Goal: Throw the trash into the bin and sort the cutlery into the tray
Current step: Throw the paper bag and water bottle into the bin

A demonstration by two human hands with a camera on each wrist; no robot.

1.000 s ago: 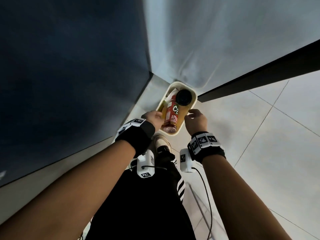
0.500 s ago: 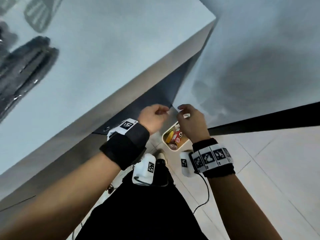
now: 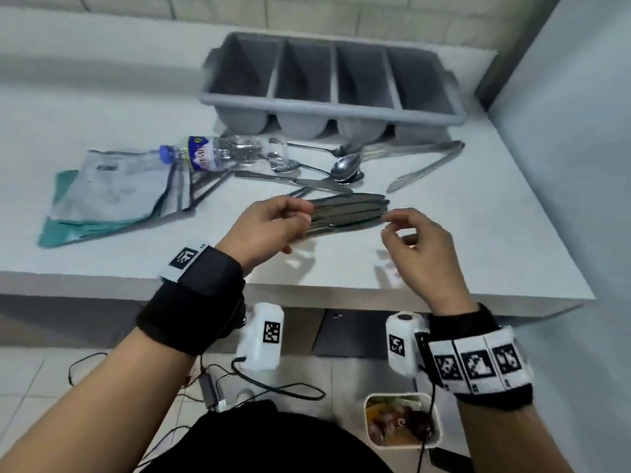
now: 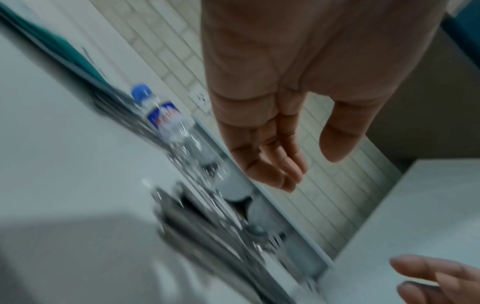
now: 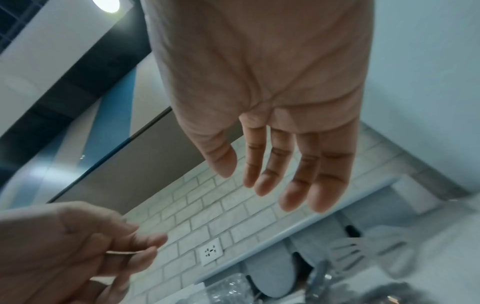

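Observation:
Several table knives (image 3: 348, 213) lie side by side near the front of the white table (image 3: 478, 250). My left hand (image 3: 300, 216) hovers at their handle end and my right hand (image 3: 392, 227) at their tip end; both have relaxed fingers and hold nothing. The wrist views show the same bare palms, left hand (image 4: 311, 166) and right hand (image 5: 249, 181). Behind the knives lie spoons (image 3: 345, 167), tongs (image 3: 426, 165) and a crushed clear bottle (image 3: 218, 153) with a blue cap. The grey four-compartment tray (image 3: 331, 107) stands at the back. The bin (image 3: 367, 425) sits on the floor, holding trash.
Grey and teal plastic bags (image 3: 109, 186) lie flat at the table's left. A pale wall panel (image 3: 563, 165) runs along the table's right side. Cables (image 3: 280, 387) trail over the floor under the table's front edge.
Both hands have risen from the bin on the floor to just above the knives on the table. The head view has swung up from the floor to the tabletop.

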